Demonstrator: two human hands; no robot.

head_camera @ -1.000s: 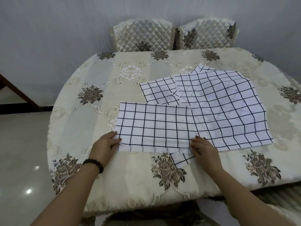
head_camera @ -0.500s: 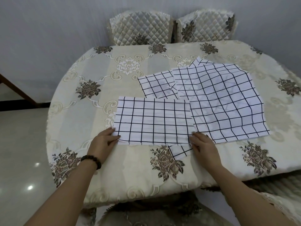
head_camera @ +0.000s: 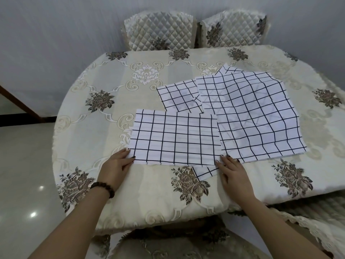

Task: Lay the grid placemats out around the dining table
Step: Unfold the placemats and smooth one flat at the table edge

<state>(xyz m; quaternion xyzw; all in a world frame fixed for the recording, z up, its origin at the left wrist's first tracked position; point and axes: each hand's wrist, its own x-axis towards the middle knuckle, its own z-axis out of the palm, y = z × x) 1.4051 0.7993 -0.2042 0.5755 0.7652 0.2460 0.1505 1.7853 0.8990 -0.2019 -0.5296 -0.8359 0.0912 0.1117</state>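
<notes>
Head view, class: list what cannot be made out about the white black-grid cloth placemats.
- Count in the overlapping pile: the large crumpled placemat covers those beneath.
- Bottom mat: only a corner shows, under the flat front placemat and right hand.
- Quilted cream chairs: seats hidden behind the cloth-covered table.

Plain grey-white wall (head_camera: 56, 43) is seen at the back, w/ dark skirting (head_camera: 18, 119) at lower left & a brown beam (head_camera: 20, 103) slanted across it. Glossy pale floor (head_camera: 22, 165) is marked by a bright glint (head_camera: 33, 214). Table (head_camera: 149, 208) is draped w/ a cream floral cloth (head_camera: 93, 128). A quilted chair (head_camera: 158, 30) is set beside a 2nd chair (head_camera: 233, 27) at the far edge.
</notes>
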